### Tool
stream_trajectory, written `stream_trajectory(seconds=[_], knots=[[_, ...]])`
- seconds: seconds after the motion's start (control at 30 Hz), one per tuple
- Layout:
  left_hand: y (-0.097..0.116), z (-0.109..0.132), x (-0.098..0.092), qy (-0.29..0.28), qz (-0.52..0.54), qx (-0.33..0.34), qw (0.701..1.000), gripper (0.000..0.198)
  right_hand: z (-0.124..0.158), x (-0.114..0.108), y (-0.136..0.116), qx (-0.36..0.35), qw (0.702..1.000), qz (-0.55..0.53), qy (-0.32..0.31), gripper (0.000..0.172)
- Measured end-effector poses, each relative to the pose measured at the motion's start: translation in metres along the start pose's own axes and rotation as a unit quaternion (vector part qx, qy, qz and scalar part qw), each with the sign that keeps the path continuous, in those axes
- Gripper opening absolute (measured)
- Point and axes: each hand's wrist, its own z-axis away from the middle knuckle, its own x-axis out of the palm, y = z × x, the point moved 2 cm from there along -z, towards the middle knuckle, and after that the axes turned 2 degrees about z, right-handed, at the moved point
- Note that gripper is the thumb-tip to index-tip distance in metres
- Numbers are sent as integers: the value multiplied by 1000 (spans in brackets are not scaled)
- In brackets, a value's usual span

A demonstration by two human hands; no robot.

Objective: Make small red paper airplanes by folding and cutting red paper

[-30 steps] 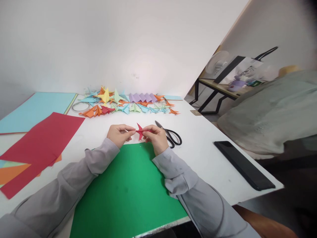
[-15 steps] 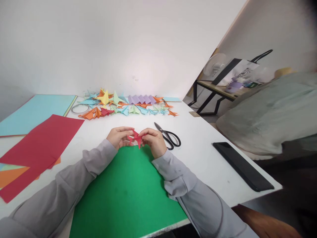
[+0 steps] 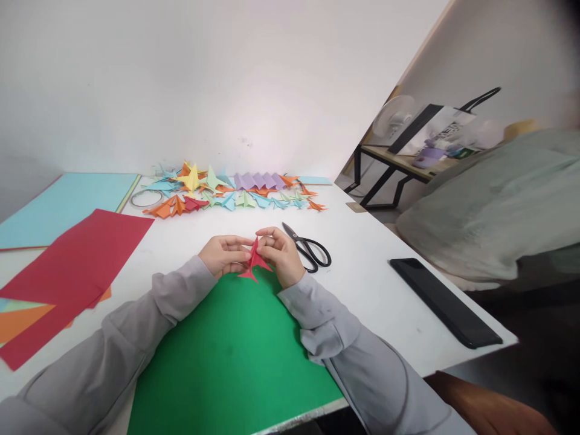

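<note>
The red paper plane (image 3: 254,261) has turned, its nose now pointing away and its tail toward the person, suggesting shaping of the folds. The left hand (image 3: 223,256) and right hand (image 3: 281,256) pinch it above the green sheet's (image 3: 235,350) far edge.

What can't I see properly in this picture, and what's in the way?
All in the head view:
Red folded paper: part is hidden behind the left hand.
Green sheet: the right sleeve covers some, and the bottom edge cuts off a corner.
Light blue sheet: cut off by the left edge.
Bag lettering: too blurred to read.
</note>
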Motion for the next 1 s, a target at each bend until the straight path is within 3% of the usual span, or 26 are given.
stream_trajectory(seconds=[0.13,0.33,0.5,0.63,0.8,1.0], knots=[[-1,-1,1,15,-9,6,1000,34,-1,-1,1,0,1000,23,16,26],[-1,-7,-7,76,36,102,991,37,-1,-6,0,-14,996,6,90,26],[5,-6,-5,133,69,135,979,33,-2,-7,2,-101,993,44,52,27],[7,-6,-2,163,136,101,972,27,3,-2,2,-159,979,130,2,32],[5,-7,-3,144,214,64,964,16,7,2,-1,-208,959,191,25,50],[4,-6,-1,163,229,30,959,16,9,4,-2,-245,938,245,9,35]])
